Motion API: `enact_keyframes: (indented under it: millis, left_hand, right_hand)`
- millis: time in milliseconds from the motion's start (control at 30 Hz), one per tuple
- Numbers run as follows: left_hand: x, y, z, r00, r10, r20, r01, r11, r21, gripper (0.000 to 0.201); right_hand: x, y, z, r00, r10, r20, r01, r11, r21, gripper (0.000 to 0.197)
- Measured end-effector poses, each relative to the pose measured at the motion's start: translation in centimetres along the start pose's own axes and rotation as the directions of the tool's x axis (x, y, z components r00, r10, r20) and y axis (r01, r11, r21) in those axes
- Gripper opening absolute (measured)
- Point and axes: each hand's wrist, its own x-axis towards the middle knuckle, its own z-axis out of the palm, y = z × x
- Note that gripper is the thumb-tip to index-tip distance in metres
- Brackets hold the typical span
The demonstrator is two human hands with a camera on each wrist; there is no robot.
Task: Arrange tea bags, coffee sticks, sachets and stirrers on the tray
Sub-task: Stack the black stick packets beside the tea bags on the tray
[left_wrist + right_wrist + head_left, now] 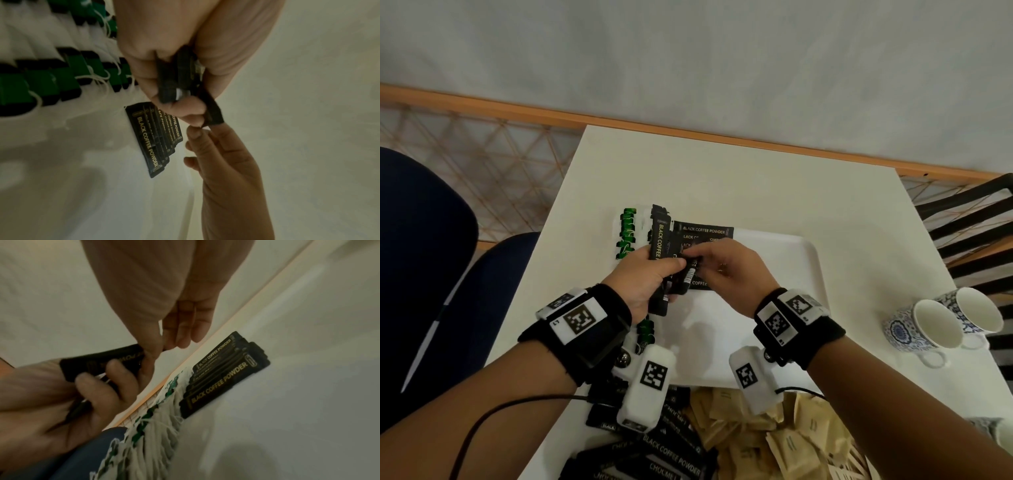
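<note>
My left hand (666, 270) grips a bundle of black coffee sticks (659, 240) above the left part of the white tray (794, 270). My right hand (693, 256) pinches the end of one stick (212, 113) of that bundle between thumb and forefinger. Beneath the hands, a row of overlapping black coffee sticks (705, 231) lies flat on the tray. Left of that row lies a row of white tea bags with green tags (628, 233). The wrist views show the same bundle (102, 363), the laid row (224, 374) and the tea bags (51, 78).
At the table's near edge lie a heap of loose black coffee sticks (664, 452) and brown paper sachets (777, 428). Two blue-patterned mugs (928, 325) lie on their sides at the right. A dark blue chair (431, 240) is at the left, a black slatted chair (979, 222) at the right.
</note>
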Motion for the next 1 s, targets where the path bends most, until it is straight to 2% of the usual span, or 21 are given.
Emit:
enact_keyframes:
  millis: [100,167,300,433,667,800,900,1000]
  left_hand:
    - [-0.1,0.3,-0.1,0.999,-0.038,-0.009,0.037,0.999,-0.031,0.015]
    - [-0.2,0.4,-0.4,0.998,-0.056,-0.038,0.053,0.996,-0.071,0.013]
    - [-0.3,1.1,-1.3,0.993,-0.100,-0.061,0.086,0.977,-0.197,0.012]
    - [-0.3,1.7,-2.0,0.993,-0.076,-0.089,0.050,0.964,-0.263,0.014]
    - [-0.1,1.7,-2.7,0.996,-0.003,-0.094,-0.018,0.974,-0.227,0.019]
    - [-0.3,1.5,-3.0,0.998,0.017,-0.068,-0.031,0.977,-0.212,0.011]
    - [-0.3,1.4,-3.1,0.997,0.000,-0.076,-0.017,0.977,-0.215,0.007]
    - [0.0,1.2,-3.0,0.994,-0.033,-0.105,0.015,0.986,-0.167,0.008]
  right_hand:
    - [-0.2,0.7,-0.4,0.999,0.031,-0.035,-0.031,0.999,-0.025,0.022]
    - [-0.2,1.1,-0.7,0.992,0.112,-0.059,-0.111,0.994,0.023,0.016]
    - [-0.5,1.7,-1.4,0.958,0.286,0.035,-0.285,0.958,-0.017,0.015]
    - [-0.9,2.6,-1.2,0.942,0.320,0.100,-0.307,0.943,-0.130,0.023]
    - [-1.0,3.2,-0.4,0.930,0.350,0.108,-0.330,0.929,-0.168,0.012]
    - [-0.8,2.8,0.4,0.925,0.361,0.121,-0.335,0.922,-0.195,0.011]
    - [-0.4,2.7,0.6,0.911,0.393,0.125,-0.379,0.918,-0.119,0.010]
    - [-0.5,2.7,0.3,0.905,0.417,0.085,-0.424,0.900,0.097,0.012]
